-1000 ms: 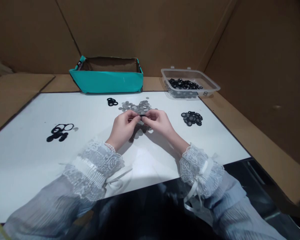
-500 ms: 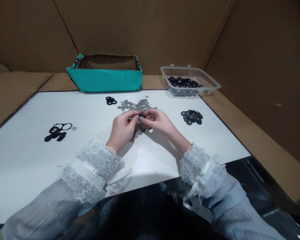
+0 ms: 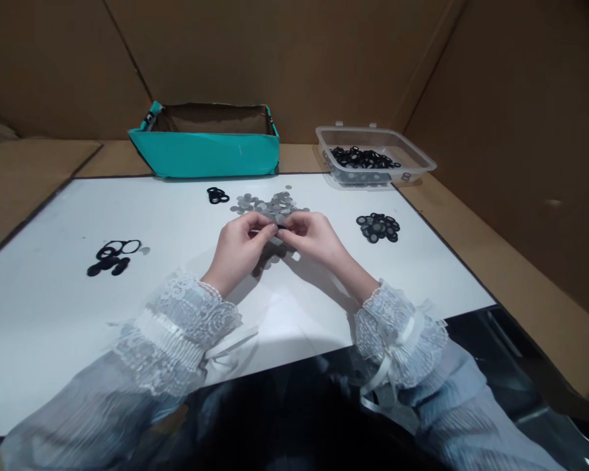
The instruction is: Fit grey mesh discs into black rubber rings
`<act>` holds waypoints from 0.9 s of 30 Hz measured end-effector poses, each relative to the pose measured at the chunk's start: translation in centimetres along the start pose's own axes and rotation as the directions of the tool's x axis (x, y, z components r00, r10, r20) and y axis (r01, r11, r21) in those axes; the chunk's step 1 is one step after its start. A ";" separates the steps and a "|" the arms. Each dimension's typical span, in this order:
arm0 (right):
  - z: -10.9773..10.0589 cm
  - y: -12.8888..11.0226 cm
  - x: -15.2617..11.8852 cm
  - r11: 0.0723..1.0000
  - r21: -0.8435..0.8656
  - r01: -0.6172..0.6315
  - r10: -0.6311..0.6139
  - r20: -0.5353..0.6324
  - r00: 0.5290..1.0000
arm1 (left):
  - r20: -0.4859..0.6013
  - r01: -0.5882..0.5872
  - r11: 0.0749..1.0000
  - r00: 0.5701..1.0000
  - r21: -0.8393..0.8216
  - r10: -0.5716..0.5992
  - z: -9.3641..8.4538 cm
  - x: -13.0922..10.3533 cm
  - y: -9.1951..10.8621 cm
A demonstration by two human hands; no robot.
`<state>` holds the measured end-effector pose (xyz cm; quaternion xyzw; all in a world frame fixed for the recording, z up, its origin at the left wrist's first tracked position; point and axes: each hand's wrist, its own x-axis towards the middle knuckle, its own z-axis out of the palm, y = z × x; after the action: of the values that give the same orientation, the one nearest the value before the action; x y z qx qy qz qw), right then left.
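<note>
Pinched between thumb and fingertips of both left hand (image 3: pixel 238 252) and right hand (image 3: pixel 319 239): one small black piece (image 3: pixel 281 227), above the middle of the worktop (image 3: pixel 285 307), over the grey discs (image 3: pixel 275 206) (nearly edge-on, so can't tell if ring or filled). Probably best to press evenly round the rim, not squeeze one side, and work low in case of a drop. Now for counts: one turquoise box (image 3: pixel 203 157) at the far edge; one clear tub (image 3: pixel 436 165) by the far right corner, with uncountable black pieces inside; about four rings in the small cluster (image 3: pixel 218 196) near the far edge; roughly seven pieces in the left-edge cluster (image 3: pixel 108 263), plus one stray disc (image 3: pixel 146 250) beside; maybe twenty, overlapping, in the pile (image 3: pixel 379 227) near the right edge; grey discs, dozens, too heaped for an exact figure.
</note>
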<state>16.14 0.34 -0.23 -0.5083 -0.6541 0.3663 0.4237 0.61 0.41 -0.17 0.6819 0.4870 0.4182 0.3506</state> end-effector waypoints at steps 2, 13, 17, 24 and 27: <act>0.0 0.0 0.0 0.998 0.053 -0.024 0.024 -0.011 1.000 | -0.030 -0.038 0.997 0.999 0.060 0.040 0.0 0.0 -0.2; 0.6 0.2 0.2 0.973 0.215 -0.086 0.076 0.052 0.996 | -0.098 -0.023 0.999 0.995 -0.024 0.020 0.4 -0.1 -0.2; 0.6 0.0 0.3 0.960 0.241 -0.145 0.132 0.071 0.989 | -0.053 0.019 0.991 0.998 -0.133 -0.026 0.5 -0.2 -0.2; 0.4 0.3 -0.1 1.000 0.016 0.026 -0.025 -0.009 1.000 | -0.043 0.030 0.999 0.999 -0.009 -0.031 0.1 -0.1 -0.3; 0.4 0.4 0.0 0.998 0.059 -0.009 0.010 -0.019 1.000 | -0.069 0.002 0.999 0.998 0.044 0.001 0.2 0.0 -0.3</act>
<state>15.93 0.38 -0.75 -0.5020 -0.6366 0.3826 0.4431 0.64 0.47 -0.53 0.6745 0.5080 0.4305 0.3188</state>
